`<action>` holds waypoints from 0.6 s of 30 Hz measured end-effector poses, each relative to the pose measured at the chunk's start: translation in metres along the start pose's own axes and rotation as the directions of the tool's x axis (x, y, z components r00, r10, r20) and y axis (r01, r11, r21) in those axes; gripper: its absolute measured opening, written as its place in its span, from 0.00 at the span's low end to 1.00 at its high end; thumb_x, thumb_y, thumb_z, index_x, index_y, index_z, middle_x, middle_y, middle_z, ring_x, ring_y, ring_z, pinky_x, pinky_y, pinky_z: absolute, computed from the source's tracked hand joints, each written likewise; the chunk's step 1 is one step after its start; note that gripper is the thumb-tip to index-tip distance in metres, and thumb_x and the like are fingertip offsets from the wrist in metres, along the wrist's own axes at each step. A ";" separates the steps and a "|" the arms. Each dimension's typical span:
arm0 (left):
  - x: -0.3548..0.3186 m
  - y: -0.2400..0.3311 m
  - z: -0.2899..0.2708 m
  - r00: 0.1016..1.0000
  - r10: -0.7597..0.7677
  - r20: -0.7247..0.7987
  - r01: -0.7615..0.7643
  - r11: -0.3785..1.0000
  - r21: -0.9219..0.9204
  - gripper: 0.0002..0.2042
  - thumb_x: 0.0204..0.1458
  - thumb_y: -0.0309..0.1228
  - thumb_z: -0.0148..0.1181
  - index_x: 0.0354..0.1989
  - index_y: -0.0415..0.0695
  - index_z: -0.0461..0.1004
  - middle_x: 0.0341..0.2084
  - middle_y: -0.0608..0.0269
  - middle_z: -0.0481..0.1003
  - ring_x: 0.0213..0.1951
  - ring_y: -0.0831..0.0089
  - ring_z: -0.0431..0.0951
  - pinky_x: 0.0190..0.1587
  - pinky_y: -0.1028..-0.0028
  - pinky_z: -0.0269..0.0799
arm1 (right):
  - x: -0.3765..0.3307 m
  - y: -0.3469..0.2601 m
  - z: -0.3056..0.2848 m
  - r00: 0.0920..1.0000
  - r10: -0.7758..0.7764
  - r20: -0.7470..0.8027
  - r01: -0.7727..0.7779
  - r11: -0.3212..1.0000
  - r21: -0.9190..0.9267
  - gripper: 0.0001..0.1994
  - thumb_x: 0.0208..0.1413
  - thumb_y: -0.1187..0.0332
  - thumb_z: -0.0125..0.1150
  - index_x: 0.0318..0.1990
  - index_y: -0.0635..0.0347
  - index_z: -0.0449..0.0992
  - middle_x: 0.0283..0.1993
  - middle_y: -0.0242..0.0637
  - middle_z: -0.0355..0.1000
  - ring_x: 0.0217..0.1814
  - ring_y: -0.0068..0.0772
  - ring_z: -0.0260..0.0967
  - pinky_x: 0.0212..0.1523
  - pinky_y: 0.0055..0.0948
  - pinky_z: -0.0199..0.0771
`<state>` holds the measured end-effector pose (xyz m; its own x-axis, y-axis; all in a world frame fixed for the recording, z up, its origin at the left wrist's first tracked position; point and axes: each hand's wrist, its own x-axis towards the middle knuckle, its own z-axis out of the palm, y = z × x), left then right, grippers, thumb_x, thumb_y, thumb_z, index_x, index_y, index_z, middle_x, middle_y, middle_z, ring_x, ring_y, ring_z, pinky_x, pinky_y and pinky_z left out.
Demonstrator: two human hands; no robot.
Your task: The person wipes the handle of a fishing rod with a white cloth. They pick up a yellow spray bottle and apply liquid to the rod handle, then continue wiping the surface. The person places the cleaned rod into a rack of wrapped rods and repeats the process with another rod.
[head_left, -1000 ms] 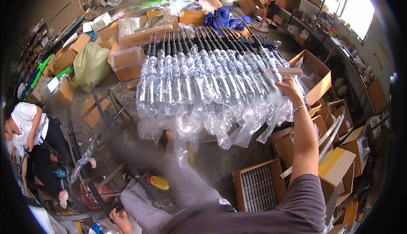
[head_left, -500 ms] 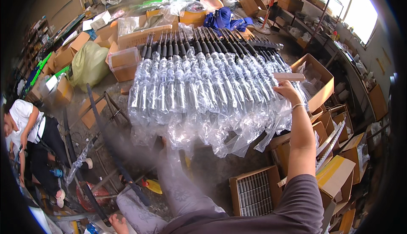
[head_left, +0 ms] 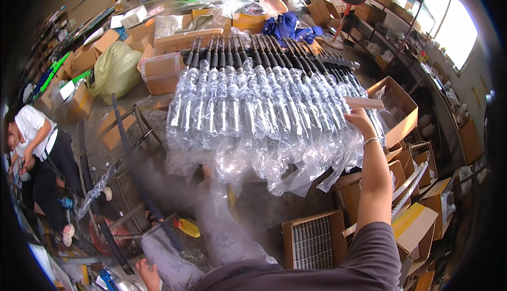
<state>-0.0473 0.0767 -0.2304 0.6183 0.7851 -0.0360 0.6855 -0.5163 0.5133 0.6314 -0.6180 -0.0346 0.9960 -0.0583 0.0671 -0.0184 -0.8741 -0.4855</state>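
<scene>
Because the rods [head_left: 266,103] lie packed side by side with their clear plastic sleeves [head_left: 296,175] overlapping, a pull at one could drag its neighbours askew or tear the film; the loose ends hanging at the row's near edge could also catch on the person's trousers [head_left: 227,238]. The right hand [head_left: 361,122] sits at the row's right end, just below a wooden bar [head_left: 364,102], fingers curled against plastic; whether they clamp a rod I cannot tell. The left hand [head_left: 148,274] is low beside the thigh, fingers bent, its hold unclear. Compared with half a second ago, the view has shifted slightly, while the right hand remains beside the bar.
</scene>
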 end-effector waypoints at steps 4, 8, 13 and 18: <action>-0.020 0.011 -0.004 0.994 -0.096 0.060 0.099 0.994 -0.056 0.26 0.42 0.18 0.65 0.53 0.38 0.67 0.53 0.50 0.64 0.48 0.54 0.71 0.52 0.62 0.69 | 0.011 -0.002 0.011 0.964 -0.248 -0.101 0.254 0.965 0.058 0.23 0.47 0.55 0.69 0.37 0.71 0.77 0.34 0.49 0.75 0.35 0.37 0.71 0.40 0.38 0.70; -0.011 0.009 0.018 0.999 -0.052 -0.002 0.052 0.998 -0.025 0.22 0.45 0.26 0.65 0.51 0.37 0.70 0.54 0.45 0.67 0.56 0.46 0.68 0.58 0.58 0.65 | 0.021 0.048 -0.009 0.974 -0.221 0.058 0.221 0.975 0.008 0.21 0.57 0.57 0.64 0.49 0.67 0.74 0.40 0.38 0.67 0.42 0.32 0.62 0.43 0.35 0.62; -0.017 0.052 -0.006 0.992 -0.122 -0.027 0.122 0.993 -0.008 0.24 0.45 0.31 0.66 0.52 0.36 0.71 0.53 0.46 0.67 0.55 0.48 0.68 0.58 0.60 0.66 | -0.004 0.022 -0.003 0.898 -0.436 -0.058 0.438 0.899 0.028 0.20 0.61 0.52 0.60 0.36 0.65 0.77 0.20 0.22 0.49 0.22 0.18 0.44 0.21 0.27 0.44; -0.034 0.032 -0.004 0.983 -0.120 -0.138 0.108 0.990 -0.094 0.22 0.46 0.30 0.67 0.50 0.35 0.71 0.49 0.46 0.69 0.52 0.49 0.70 0.54 0.60 0.67 | -0.053 -0.053 -0.027 0.836 -0.546 -0.053 0.486 0.694 0.531 0.23 0.65 0.52 0.54 0.51 0.66 0.75 0.52 0.37 0.72 0.56 0.31 0.68 0.58 0.30 0.67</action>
<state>-0.0481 0.0355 -0.2093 0.4726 0.8810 0.0215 0.7089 -0.3946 0.5846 0.5776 -0.5816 0.0107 0.8385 0.4024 0.3675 0.5179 -0.3788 -0.7670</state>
